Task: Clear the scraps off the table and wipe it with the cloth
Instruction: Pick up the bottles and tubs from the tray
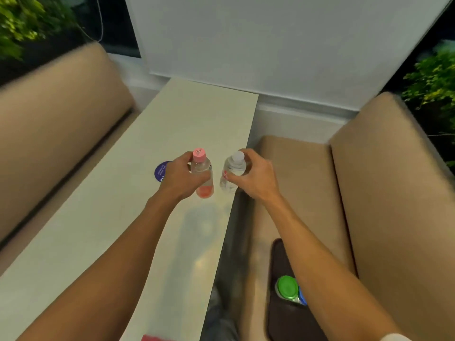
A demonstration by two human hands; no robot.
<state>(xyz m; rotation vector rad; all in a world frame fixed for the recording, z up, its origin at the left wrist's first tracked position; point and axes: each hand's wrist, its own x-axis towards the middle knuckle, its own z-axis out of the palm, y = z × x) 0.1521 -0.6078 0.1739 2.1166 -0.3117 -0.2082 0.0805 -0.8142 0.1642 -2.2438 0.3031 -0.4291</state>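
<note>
Containers first: dark brown soft holder [280, 321] on the right bench seat, with a green-lidded round container [286, 287] in it and a blue-lidded one [302, 295] touching it. The right forearm partly hides both, so their contents are unreadable.

Two small clear plastic bottles are over the right half of the long pale cream table [187, 124], just beside each other but apart. The pink-capped bottle [203, 168] is clear up top and pink at the base; can't tell if that is liquid or label. The white-capped bottle [234, 168] is clear with small red print and tilts slightly left. Can't tell if either base touches the tabletop.

The tabletop is smooth, matte and rectangular. A round purple sticker [160, 171] lies flat on it, partly behind the left hand. Tan padded benches [394, 180] with rounded edges flank the table.

Hands: left hand [181, 177] is wrapped around the pink-capped bottle's upper body. Right hand [254, 177] grasps the white-capped bottle, fingers curled around its shoulder and neck.

A red thing [155, 337] sits on the table's near end, cropped by the frame; can't tell if it's the cloth.
</note>
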